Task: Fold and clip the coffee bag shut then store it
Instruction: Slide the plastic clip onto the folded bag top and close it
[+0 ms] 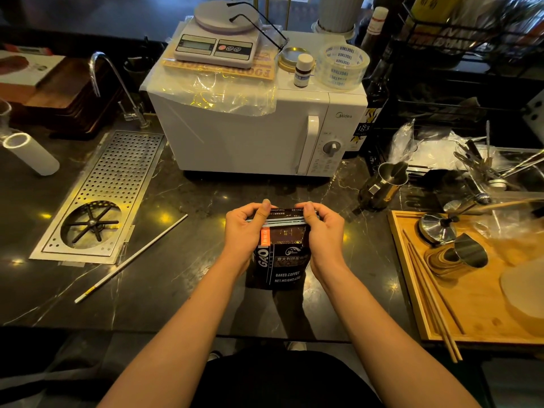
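A dark brown coffee bag (pixel 282 260) with white print and an orange label stands upright on the black marble counter, in the middle near the front edge. Its top is folded over. A long pale blue clip (pixel 282 222) lies across the fold. My left hand (pixel 247 228) grips the bag's top left corner and the clip's left end, thumb on top. My right hand (pixel 321 228) grips the top right corner and the clip's right end. Both hands hide the bag's upper sides.
A white microwave (pixel 250 131) stands behind the bag, with a scale (pixel 217 42), a tape roll (pixel 343 66) and a small bottle on top. A perforated drip tray (pixel 103 195) and a thin white rod (pixel 129 257) lie left. A wooden tray (pixel 412 290) with steel cups sits right.
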`<state>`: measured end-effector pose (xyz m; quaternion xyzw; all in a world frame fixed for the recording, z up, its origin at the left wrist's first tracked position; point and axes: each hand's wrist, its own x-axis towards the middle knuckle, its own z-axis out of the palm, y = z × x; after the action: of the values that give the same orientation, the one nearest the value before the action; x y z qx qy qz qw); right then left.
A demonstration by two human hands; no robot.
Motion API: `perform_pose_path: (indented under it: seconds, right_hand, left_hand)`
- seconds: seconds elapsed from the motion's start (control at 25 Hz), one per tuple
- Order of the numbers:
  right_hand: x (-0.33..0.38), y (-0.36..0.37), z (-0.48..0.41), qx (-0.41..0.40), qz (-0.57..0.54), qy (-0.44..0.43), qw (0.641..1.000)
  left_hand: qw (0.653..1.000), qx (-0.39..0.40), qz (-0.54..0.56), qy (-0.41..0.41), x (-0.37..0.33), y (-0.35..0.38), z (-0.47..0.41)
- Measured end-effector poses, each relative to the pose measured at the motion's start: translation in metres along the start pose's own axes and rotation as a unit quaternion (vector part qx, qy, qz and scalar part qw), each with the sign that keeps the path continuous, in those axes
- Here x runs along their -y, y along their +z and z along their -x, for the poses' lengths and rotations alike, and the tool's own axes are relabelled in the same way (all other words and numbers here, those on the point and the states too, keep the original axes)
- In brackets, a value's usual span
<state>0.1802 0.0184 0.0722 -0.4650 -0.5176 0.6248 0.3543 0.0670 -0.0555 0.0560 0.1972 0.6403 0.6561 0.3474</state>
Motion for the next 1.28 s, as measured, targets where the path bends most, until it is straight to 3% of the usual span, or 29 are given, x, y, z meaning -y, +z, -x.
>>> perform_pose_path:
  seconds: [0.84, 1.04, 1.28]
  right_hand:
    - [-0.010, 0.001, -0.001, -0.020, 0.037, -0.038, 0.998]
    - [-0.016, -0.008, -0.001, 0.020, 0.070, -0.072, 0.995]
    - [-0.028, -0.026, 0.017, 0.098, 0.101, -0.098, 0.985]
  left_hand:
    - [0.998, 0.002, -0.056, 0.003, 0.004, -0.002, -0.005]
    - [0.998, -0.019, -0.051, 0.021, 0.007, -0.005, 0.003]
    - [0.995, 0.050, -0.082, 0.036, 0.032, -0.018, 0.029]
